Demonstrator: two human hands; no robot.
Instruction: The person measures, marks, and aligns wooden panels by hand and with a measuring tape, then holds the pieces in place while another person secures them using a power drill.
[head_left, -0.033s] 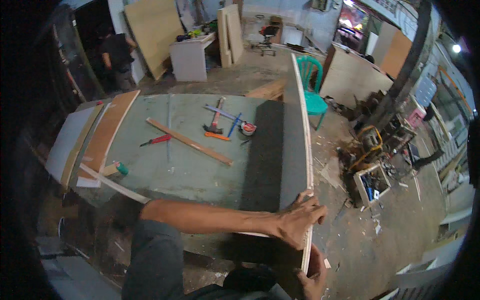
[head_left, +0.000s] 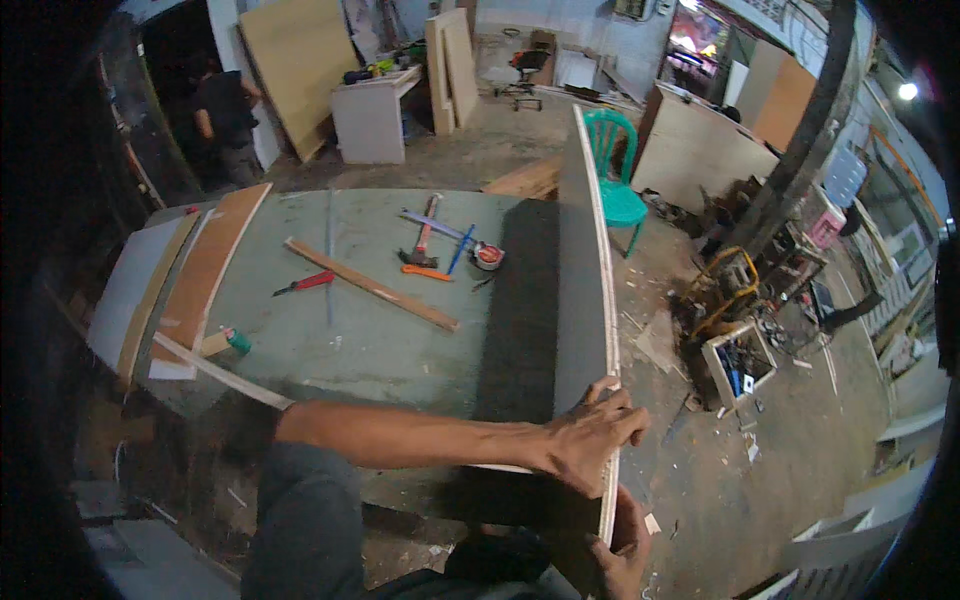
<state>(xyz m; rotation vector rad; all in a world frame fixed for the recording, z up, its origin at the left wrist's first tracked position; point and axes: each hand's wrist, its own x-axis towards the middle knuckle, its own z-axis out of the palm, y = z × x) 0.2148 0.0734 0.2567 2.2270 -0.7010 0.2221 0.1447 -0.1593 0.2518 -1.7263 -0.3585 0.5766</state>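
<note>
A long grey-faced wooden panel [head_left: 583, 300] stands on its edge along the right side of the greenish-grey worktable [head_left: 285, 350]. Its pale, raw upper edge runs away from me. My left hand [head_left: 598, 437] reaches across from the left, its fingers bent over that edge. Closer to me, my right hand [head_left: 626, 548] grips the panel near its near end, thumb on one side and fingers on the other. Left of the panel lie a claw hammer [head_left: 422, 240], a tape measure [head_left: 487, 257], an orange-handled tool [head_left: 427, 272], a red-handled knife [head_left: 305, 284] and a wooden strip [head_left: 372, 284].
Brown and pale boards [head_left: 215, 255] lie at the table's left, near a green-capped bottle [head_left: 237, 341]. A green plastic chair [head_left: 622, 205] stands beyond the panel. On the littered floor at right are a tool box [head_left: 738, 372] and a yellow-framed machine [head_left: 725, 290]. A person [head_left: 228, 115] stands far left.
The whole scene sits slightly further left in the picture. Both my hands keep the same hold on the panel.
</note>
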